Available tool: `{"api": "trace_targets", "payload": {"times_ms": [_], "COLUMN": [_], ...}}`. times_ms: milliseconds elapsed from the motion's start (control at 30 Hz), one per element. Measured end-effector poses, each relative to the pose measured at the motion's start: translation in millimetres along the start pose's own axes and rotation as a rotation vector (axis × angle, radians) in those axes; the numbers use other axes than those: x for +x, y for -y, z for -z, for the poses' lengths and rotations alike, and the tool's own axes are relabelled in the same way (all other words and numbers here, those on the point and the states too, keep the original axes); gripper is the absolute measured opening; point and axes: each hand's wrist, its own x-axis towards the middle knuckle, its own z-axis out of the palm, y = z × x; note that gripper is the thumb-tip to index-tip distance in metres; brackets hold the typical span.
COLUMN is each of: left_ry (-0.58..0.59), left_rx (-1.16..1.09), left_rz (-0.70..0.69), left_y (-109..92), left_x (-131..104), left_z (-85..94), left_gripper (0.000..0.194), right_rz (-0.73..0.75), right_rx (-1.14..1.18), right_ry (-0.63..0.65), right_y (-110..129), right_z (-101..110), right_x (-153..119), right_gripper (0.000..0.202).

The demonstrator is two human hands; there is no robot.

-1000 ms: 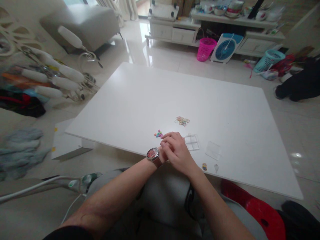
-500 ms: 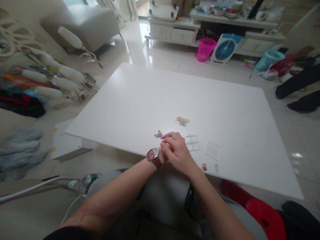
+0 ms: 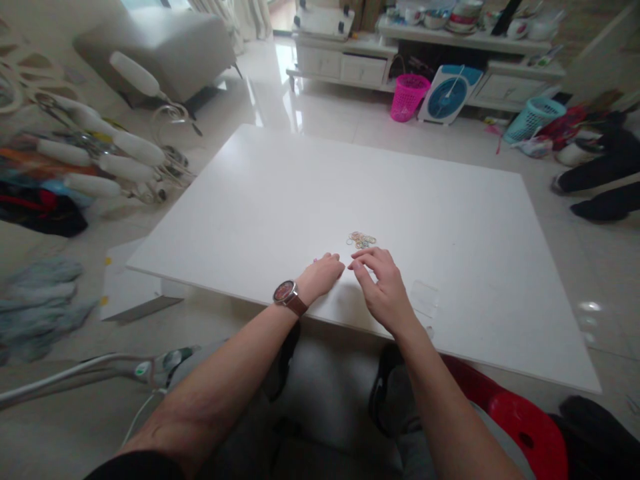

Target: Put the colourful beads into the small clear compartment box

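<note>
My left hand, with a brown-strapped watch on its wrist, rests low over the table's near side. Its fingers are curled; what they hold, if anything, is hidden beneath. Only a speck of the small coloured pieces peeks out behind it. Just to the right hovers my right hand, fingers curved and apart, with nothing visible between them. Beyond the fingertips lies a small heap of thin rings. A clear square lid sits right of my right hand. The divided clear box and the yellow figure are hidden behind that hand and forearm.
The white table spans the middle. A red stool stands near its front right edge. Farther back are a pink basket, a blue fan and a teal basket. A person's dark-clothed legs are at the right.
My hands have moved apart: the left came from the wrist overlap onto the coloured pieces, and the right shifted rightward, now covering the divided box and yellow figure.
</note>
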Motion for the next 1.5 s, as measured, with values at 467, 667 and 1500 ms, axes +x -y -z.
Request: {"api": "trace_targets", "payload": {"times_ms": [467,667,1500], "left_ry": [0.110,0.090,-0.059], "left_rx": [0.040,0.039,-0.005], "left_rz": [0.288,0.225,0.134], "left_y": [15,23,22], "left_x": [-5,-10,5], "left_z": [14.0,9.0,14.8], "left_gripper": [0.049,0.037,0.020], "right_rz": [-0.175,-0.253,-0.212], "right_rx": [-0.330,-0.477,-0.543], "right_ry": [0.086,0.210,0.319], "right_y": [-26,-41,-51], "right_z": [10,24,13], "right_x": [-1,-10,-9], "right_gripper": [0.016,0.018,0.021]}}
